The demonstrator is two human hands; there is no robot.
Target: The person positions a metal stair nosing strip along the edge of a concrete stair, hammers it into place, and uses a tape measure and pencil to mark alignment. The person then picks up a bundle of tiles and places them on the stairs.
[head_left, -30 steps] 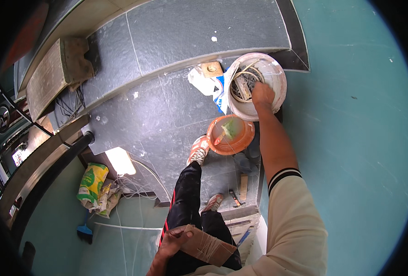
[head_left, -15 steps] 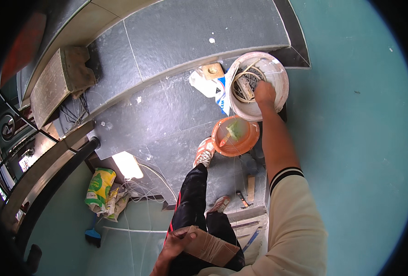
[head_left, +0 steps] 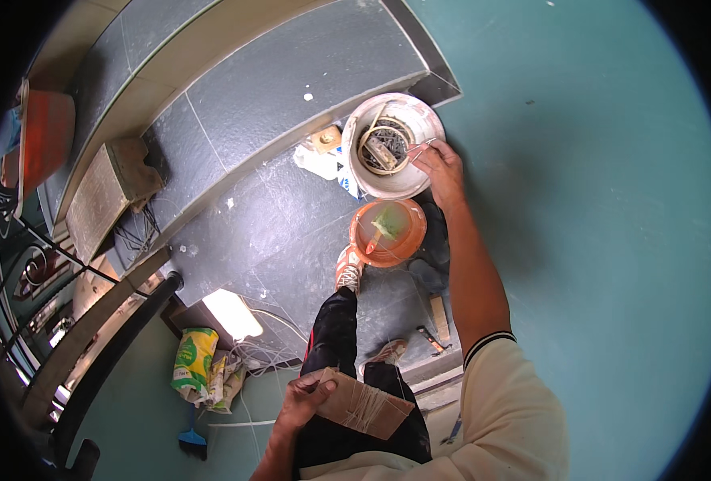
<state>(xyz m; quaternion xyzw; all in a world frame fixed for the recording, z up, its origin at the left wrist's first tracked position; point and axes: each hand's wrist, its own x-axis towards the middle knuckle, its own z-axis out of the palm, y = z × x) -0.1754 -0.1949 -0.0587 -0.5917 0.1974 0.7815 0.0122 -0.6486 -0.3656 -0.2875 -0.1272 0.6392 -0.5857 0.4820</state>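
Observation:
Near my lap, my left hand [head_left: 307, 398] grips one end of a flat brown board [head_left: 375, 411] wound with pale string, thumb on top. My right hand [head_left: 442, 168] is at the right rim of a whitish, plaster-smeared bucket [head_left: 429, 120]. Thin metal nails [head_left: 422, 147] stick out from its pinched fingertips. Inside the bucket lie many loose grey nails [head_left: 394, 135], a coil of pale cord or hose [head_left: 369, 135] and a light block-like piece [head_left: 382, 154]. Just below stands an orange bucket [head_left: 412, 247] with cloudy liquid and a brush [head_left: 375, 239].
Dark tiled steps [head_left: 291, 72] curve across, with a black handrail [head_left: 123, 341] at left. A hammer-like tool [head_left: 430, 338] and a wood strip [head_left: 440, 317] lie by my foot. Yellow-green sacks [head_left: 195, 361], a blue brush [head_left: 193, 443] and a concrete-like block [head_left: 115, 188] are leftward.
My right hand has come up out of the whitish bucket with nails in its fingers. My left hand still holds the string-wound board. The whole view has shifted.

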